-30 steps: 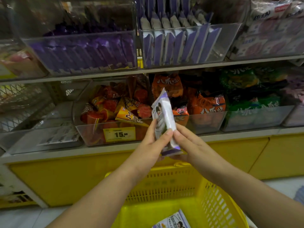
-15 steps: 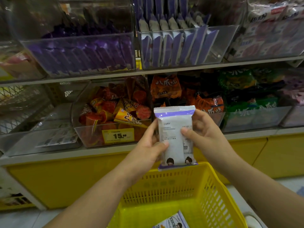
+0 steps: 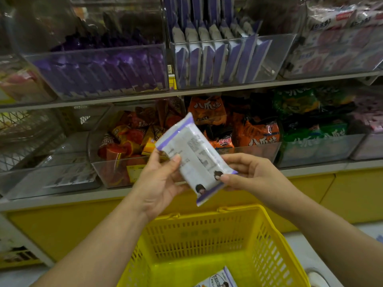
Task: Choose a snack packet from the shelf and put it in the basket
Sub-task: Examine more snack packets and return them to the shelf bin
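- While both hands grip it, the snack packet (image 3: pixel 194 160) hangs in the air in front of the lower shelf (image 3: pixel 310 169). It is above the far rim of the basket (image 3: pixel 207 230), not inside it.
- Packet: white with purple end seals, tilted, upper end to the left, lower end to the right. The printed back faces the camera, with two small cartoon heads near the lower end.
- Left hand (image 3: pixel 159 183): fingers curled round the packet's left edge, thumb (image 3: pixel 176 160) pressed on its face.
- Right hand (image 3: pixel 248 172): fingers pinching the lower right corner, thumb tip on the front beside a cartoon head.
- Basket: yellow plastic with slotted walls, low in view between the forearms. A second packet (image 3: pixel 217 279) lies on its bottom, partly cut off by the frame edge.
- Upper shelf (image 3: pixel 207 91): a clear bin of upright purple-and-white packets (image 3: pixel 217 59), with a bin of purple packets (image 3: pixel 103 73) to its left.
- Lower shelf: red and orange cone snacks (image 3: pixel 124 146) sit in a clear bin behind the left hand, its yellow price label (image 3: pixel 134 172) too blurred to read. Orange bags (image 3: pixel 257 135) come next, then green bags (image 3: pixel 300 100) further right.
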A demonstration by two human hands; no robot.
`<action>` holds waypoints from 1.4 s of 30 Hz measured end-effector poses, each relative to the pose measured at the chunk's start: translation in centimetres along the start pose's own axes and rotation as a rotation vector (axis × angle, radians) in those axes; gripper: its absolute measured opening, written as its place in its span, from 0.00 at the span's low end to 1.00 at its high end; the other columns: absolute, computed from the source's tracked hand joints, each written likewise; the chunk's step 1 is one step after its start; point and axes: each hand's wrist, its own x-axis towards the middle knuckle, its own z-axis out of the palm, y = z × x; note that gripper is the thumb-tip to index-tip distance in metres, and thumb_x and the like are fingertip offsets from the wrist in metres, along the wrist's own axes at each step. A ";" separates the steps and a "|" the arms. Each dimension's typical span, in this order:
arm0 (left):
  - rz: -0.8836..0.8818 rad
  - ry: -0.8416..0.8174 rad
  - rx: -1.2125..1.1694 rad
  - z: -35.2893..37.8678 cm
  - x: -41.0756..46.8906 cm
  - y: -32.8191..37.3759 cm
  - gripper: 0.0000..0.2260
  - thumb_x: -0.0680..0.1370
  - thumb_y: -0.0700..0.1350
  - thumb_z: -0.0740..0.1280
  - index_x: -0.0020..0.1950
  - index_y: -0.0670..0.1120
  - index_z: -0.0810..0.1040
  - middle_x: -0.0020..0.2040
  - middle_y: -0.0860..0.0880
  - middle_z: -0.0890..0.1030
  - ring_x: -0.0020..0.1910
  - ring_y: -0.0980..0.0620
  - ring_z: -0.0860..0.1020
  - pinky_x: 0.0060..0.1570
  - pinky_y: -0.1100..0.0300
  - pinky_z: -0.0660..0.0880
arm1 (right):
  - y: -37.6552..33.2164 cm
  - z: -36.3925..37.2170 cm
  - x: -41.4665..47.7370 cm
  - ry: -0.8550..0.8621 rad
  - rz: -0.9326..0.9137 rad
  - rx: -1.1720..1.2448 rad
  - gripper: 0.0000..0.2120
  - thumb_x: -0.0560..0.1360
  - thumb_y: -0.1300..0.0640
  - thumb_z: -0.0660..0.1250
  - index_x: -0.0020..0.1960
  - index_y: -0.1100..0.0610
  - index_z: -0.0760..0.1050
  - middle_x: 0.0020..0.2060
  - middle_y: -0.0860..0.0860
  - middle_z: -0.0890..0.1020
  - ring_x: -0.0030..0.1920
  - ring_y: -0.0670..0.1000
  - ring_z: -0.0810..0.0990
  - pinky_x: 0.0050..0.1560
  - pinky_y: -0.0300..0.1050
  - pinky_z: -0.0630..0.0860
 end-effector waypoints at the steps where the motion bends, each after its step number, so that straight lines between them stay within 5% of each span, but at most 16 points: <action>1: -0.005 0.002 -0.038 -0.3 0.1 0.4 0.17 0.71 0.42 0.65 0.59 0.52 0.73 0.51 0.45 0.85 0.48 0.44 0.84 0.37 0.45 0.81 | 0.2 0.0 0.0 0.034 0.005 0.014 0.14 0.70 0.62 0.72 0.54 0.53 0.78 0.46 0.49 0.87 0.46 0.48 0.86 0.41 0.36 0.80; 4: -0.020 -0.015 -0.102 -0.9 0.1 0.9 0.18 0.72 0.41 0.65 0.61 0.52 0.73 0.50 0.45 0.85 0.48 0.45 0.84 0.37 0.45 0.81 | 0.5 -0.1 0.1 0.123 -0.013 0.058 0.07 0.71 0.65 0.72 0.47 0.57 0.79 0.40 0.55 0.87 0.42 0.52 0.86 0.42 0.38 0.81; 13: -0.045 -0.002 -0.173 -0.8 0.2 0.5 0.18 0.72 0.41 0.65 0.61 0.50 0.75 0.52 0.45 0.84 0.49 0.46 0.84 0.40 0.42 0.81 | 0.1 0.6 0.0 0.146 -0.039 0.158 0.02 0.66 0.54 0.71 0.35 0.51 0.80 0.40 0.57 0.86 0.43 0.55 0.85 0.43 0.40 0.81; 19: -0.032 0.041 -0.037 -0.4 0.4 0.1 0.19 0.70 0.46 0.68 0.61 0.50 0.74 0.54 0.47 0.84 0.50 0.48 0.84 0.38 0.51 0.81 | 0.1 0.4 0.1 0.102 0.148 0.349 0.06 0.76 0.64 0.65 0.41 0.60 0.71 0.36 0.58 0.84 0.36 0.54 0.85 0.35 0.40 0.80; 24: 0.001 0.056 0.137 0.1 0.3 0.0 0.25 0.68 0.50 0.70 0.63 0.49 0.71 0.54 0.46 0.84 0.47 0.48 0.84 0.34 0.55 0.80 | 0.1 0.5 0.0 0.082 0.187 0.133 0.21 0.66 0.45 0.69 0.54 0.55 0.77 0.46 0.51 0.85 0.44 0.49 0.83 0.40 0.41 0.79; 27: -0.009 0.099 0.180 0.9 0.2 -0.8 0.28 0.67 0.52 0.70 0.65 0.49 0.69 0.51 0.47 0.85 0.45 0.49 0.85 0.32 0.58 0.79 | 0.1 1.1 0.0 -0.014 0.218 0.230 0.20 0.70 0.48 0.65 0.60 0.52 0.78 0.51 0.52 0.85 0.49 0.50 0.85 0.42 0.40 0.79; 31: 0.128 0.276 0.438 1.1 0.4 -1.3 0.14 0.75 0.48 0.70 0.56 0.54 0.70 0.52 0.50 0.82 0.44 0.56 0.83 0.33 0.62 0.78 | 0.2 1.7 0.3 0.039 0.222 0.235 0.20 0.70 0.49 0.67 0.60 0.55 0.74 0.49 0.52 0.86 0.47 0.52 0.86 0.39 0.39 0.80; 33: 0.174 0.211 0.687 1.2 0.3 -1.5 0.11 0.76 0.49 0.70 0.53 0.58 0.71 0.53 0.56 0.79 0.45 0.64 0.81 0.35 0.67 0.78 | 0.5 1.9 0.5 0.108 0.177 0.197 0.18 0.72 0.51 0.68 0.59 0.55 0.71 0.48 0.50 0.86 0.46 0.51 0.86 0.40 0.39 0.81; 37: 0.080 -0.028 0.759 1.7 0.1 -2.3 0.20 0.75 0.49 0.71 0.65 0.58 0.68 0.59 0.59 0.78 0.52 0.66 0.79 0.42 0.72 0.76 | 1.0 1.9 0.8 0.207 0.120 0.141 0.22 0.66 0.46 0.71 0.56 0.50 0.70 0.50 0.51 0.85 0.47 0.49 0.86 0.41 0.41 0.82; 42: 0.023 -0.057 0.733 1.8 0.1 -2.0 0.38 0.69 0.45 0.72 0.76 0.52 0.59 0.56 0.60 0.79 0.50 0.62 0.81 0.40 0.67 0.77 | 1.1 1.7 0.8 0.174 0.098 0.137 0.21 0.67 0.43 0.68 0.55 0.52 0.71 0.47 0.52 0.85 0.46 0.51 0.86 0.41 0.45 0.83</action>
